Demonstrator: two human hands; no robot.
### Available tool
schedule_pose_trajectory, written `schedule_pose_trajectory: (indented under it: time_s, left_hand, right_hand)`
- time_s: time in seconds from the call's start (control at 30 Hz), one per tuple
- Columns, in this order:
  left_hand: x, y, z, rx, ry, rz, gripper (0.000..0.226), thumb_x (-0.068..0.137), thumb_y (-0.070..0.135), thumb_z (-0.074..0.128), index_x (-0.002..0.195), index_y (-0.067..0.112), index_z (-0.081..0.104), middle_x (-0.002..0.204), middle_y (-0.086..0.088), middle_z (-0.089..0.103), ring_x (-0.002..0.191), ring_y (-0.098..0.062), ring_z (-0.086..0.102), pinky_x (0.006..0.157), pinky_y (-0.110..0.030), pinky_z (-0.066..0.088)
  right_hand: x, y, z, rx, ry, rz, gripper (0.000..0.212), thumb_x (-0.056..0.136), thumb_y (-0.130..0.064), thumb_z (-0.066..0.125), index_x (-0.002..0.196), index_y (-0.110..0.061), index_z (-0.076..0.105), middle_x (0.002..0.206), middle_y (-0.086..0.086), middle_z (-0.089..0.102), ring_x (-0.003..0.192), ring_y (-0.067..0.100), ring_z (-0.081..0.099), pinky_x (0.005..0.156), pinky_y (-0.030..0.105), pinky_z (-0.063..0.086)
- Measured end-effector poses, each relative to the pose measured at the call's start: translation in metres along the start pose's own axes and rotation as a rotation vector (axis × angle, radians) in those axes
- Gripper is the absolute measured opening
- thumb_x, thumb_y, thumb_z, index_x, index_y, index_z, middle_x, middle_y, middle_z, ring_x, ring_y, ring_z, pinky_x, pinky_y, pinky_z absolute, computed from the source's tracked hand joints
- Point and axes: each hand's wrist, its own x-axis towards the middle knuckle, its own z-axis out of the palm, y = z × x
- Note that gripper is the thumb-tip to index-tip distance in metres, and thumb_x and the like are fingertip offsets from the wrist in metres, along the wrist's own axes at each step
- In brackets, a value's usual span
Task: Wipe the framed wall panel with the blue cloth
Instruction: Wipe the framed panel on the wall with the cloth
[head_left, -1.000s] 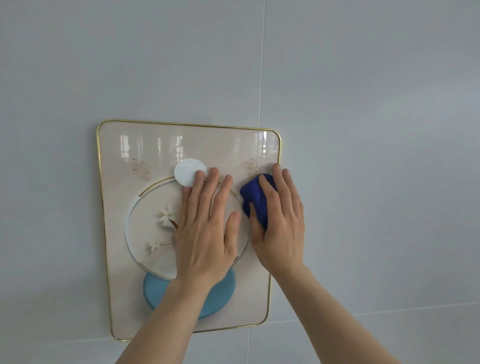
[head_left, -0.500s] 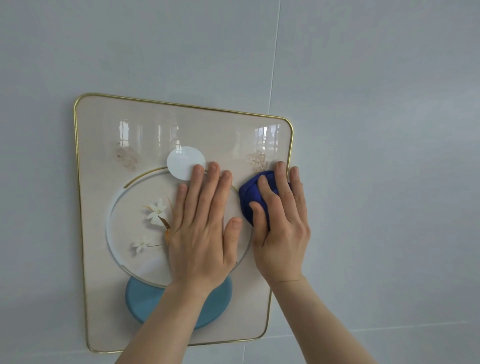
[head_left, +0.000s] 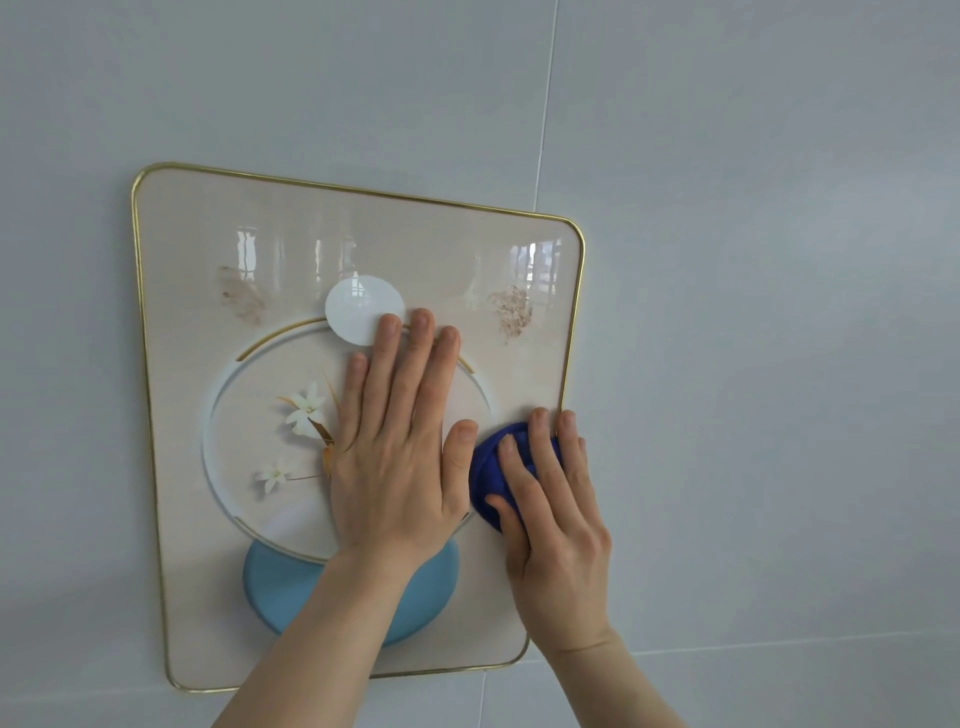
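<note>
Lower now, right hand (head_left: 556, 514) clutching blue cloth (head_left: 491, 467); flat, open left hand (head_left: 400, 457) alongside.

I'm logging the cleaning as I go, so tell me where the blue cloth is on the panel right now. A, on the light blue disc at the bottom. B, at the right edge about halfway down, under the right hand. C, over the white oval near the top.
B: the blue cloth sits bunched under the right hand against the panel's right edge.

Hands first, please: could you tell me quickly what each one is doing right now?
Left hand: open, flat on the framed wall panel.
Right hand: pressing the blue cloth against it.
</note>
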Motion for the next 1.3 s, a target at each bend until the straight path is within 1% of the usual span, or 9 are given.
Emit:
schedule_pose_trajectory:
  time_s: [0.23, 0.37, 0.47, 0.6, 0.77, 1.03, 1.1, 1.2, 1.3]
  left_hand:
    - [-0.001, -0.001, 0.002, 0.036, -0.013, 0.012, 0.062, 0.105, 0.037, 0.017, 0.162, 0.014, 0.024, 0.172, -0.005, 0.020, 0.161, -0.024, 0.011, 0.131, -0.048, 0.014]
    - [-0.002, -0.002, 0.003, 0.071, -0.032, 0.008, 0.063, 0.105, 0.039, 0.014, 0.163, 0.015, 0.022, 0.172, -0.004, 0.017, 0.162, -0.024, 0.010, 0.131, -0.048, 0.014]
    - [-0.001, -0.003, 0.004, 0.085, -0.035, 0.011, 0.063, 0.105, 0.040, 0.016, 0.163, 0.016, 0.020, 0.173, -0.004, 0.016, 0.162, -0.024, 0.010, 0.131, -0.047, 0.013]
    - [-0.001, -0.002, 0.004, 0.079, -0.035, 0.007, 0.064, 0.105, 0.041, 0.015, 0.162, 0.015, 0.022, 0.172, -0.004, 0.018, 0.161, -0.025, 0.011, 0.131, -0.048, 0.014]
    - [-0.001, -0.003, 0.002, 0.079, -0.028, 0.010, 0.063, 0.105, 0.039, 0.017, 0.163, 0.015, 0.022, 0.172, -0.005, 0.018, 0.161, -0.025, 0.012, 0.131, -0.048, 0.014]
    - [-0.001, -0.002, 0.002, 0.095, -0.058, 0.007, 0.064, 0.105, 0.040, 0.013, 0.163, 0.016, 0.020, 0.173, -0.003, 0.015, 0.161, -0.024, 0.011, 0.131, -0.046, 0.012]
    - [-0.001, -0.001, 0.002, 0.087, -0.057, 0.008, 0.064, 0.104, 0.040, 0.013, 0.163, 0.016, 0.020, 0.173, -0.003, 0.015, 0.161, -0.023, 0.011, 0.131, -0.045, 0.011]
    - [-0.001, -0.002, 0.001, 0.087, -0.062, 0.003, 0.066, 0.103, 0.042, 0.013, 0.163, 0.016, 0.021, 0.173, -0.002, 0.015, 0.161, -0.022, 0.010, 0.131, -0.044, 0.011]
    - [-0.002, -0.002, 0.001, 0.086, -0.070, 0.000, 0.067, 0.103, 0.043, 0.013, 0.163, 0.015, 0.021, 0.173, -0.003, 0.016, 0.161, -0.022, 0.011, 0.131, -0.045, 0.013]
  right_hand:
    - [-0.017, -0.004, -0.008, -0.048, -0.069, 0.006, 0.039, 0.115, -0.023, 0.041, 0.135, -0.003, 0.068, 0.157, 0.016, 0.051, 0.152, 0.037, 0.042, 0.108, 0.058, 0.054]
    - [-0.028, -0.007, -0.022, -0.105, -0.151, -0.056, 0.041, 0.116, -0.019, 0.035, 0.134, -0.006, 0.070, 0.156, 0.011, 0.054, 0.151, 0.034, 0.043, 0.105, 0.045, 0.059]
    - [-0.037, -0.003, -0.032, -0.088, -0.168, -0.048, 0.035, 0.109, -0.014, 0.048, 0.136, -0.008, 0.069, 0.155, 0.008, 0.055, 0.148, 0.030, 0.049, 0.110, 0.030, 0.053]
    - [-0.025, -0.007, -0.044, 0.025, -0.070, 0.154, 0.039, 0.101, -0.017, 0.051, 0.135, -0.007, 0.068, 0.153, 0.009, 0.056, 0.143, 0.020, 0.053, 0.120, 0.011, 0.033]
    - [0.042, -0.013, -0.053, 0.162, 0.070, 0.360, 0.044, 0.102, -0.028, 0.046, 0.137, -0.011, 0.069, 0.153, 0.005, 0.058, 0.136, 0.018, 0.060, 0.114, 0.011, 0.041]
    - [0.171, -0.017, -0.039, 0.078, 0.206, 0.071, 0.037, 0.108, -0.014, 0.050, 0.140, -0.003, 0.064, 0.155, 0.018, 0.055, 0.147, 0.031, 0.049, 0.118, 0.004, 0.025]
    - [0.188, -0.021, -0.027, 0.007, 0.180, -0.024, 0.035, 0.108, -0.010, 0.051, 0.140, -0.004, 0.064, 0.156, 0.015, 0.055, 0.150, 0.032, 0.046, 0.120, 0.011, 0.028]
    - [0.189, -0.024, -0.008, -0.065, 0.160, -0.126, 0.036, 0.111, -0.016, 0.046, 0.140, -0.007, 0.065, 0.155, 0.014, 0.056, 0.150, 0.037, 0.044, 0.125, 0.046, 0.039]
    - [0.179, -0.023, -0.001, -0.073, 0.189, -0.147, 0.042, 0.112, -0.025, 0.039, 0.141, -0.010, 0.065, 0.155, 0.014, 0.057, 0.151, 0.039, 0.043, 0.127, 0.053, 0.033]
